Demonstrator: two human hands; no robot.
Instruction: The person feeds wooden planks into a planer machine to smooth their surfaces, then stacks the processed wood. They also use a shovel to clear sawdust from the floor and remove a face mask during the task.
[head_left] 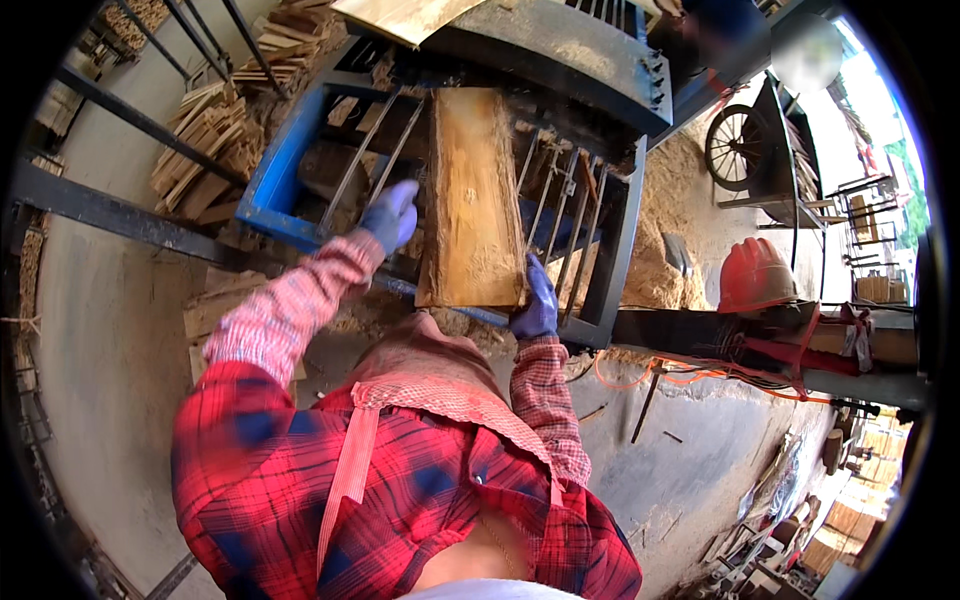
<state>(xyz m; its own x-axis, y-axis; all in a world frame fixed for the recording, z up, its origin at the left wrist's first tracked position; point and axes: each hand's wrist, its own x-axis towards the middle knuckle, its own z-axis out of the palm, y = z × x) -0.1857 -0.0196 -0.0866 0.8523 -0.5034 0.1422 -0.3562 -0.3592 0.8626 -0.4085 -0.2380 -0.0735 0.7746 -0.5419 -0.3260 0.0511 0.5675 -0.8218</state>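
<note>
We take the wooden slab as our landmark: a rough plank with bark along both long edges, lying lengthwise on the metal roller bars of the blue-framed sawmill outfeed table. Our right hand, in a purple glove, is clamped on the slab's near right corner, fingers wrapped over the edge. Our left hand, also in a purple glove, is just left of the slab, over the bars; its fingers look loosely curled, and we cannot tell whether they grip a bar or merely touch the slab's left edge.

Inside the blue frame, below the bars to the left of the slab, lie wood offcuts and sawdust. Beyond the slab's far end stands the dark machine housing, dusted with sawdust. Well left of the slab, stacks of thin wood strips lie on the concrete floor. To the right of the slab sit a sawdust heap, a red motor cover and a wheelbarrow.
</note>
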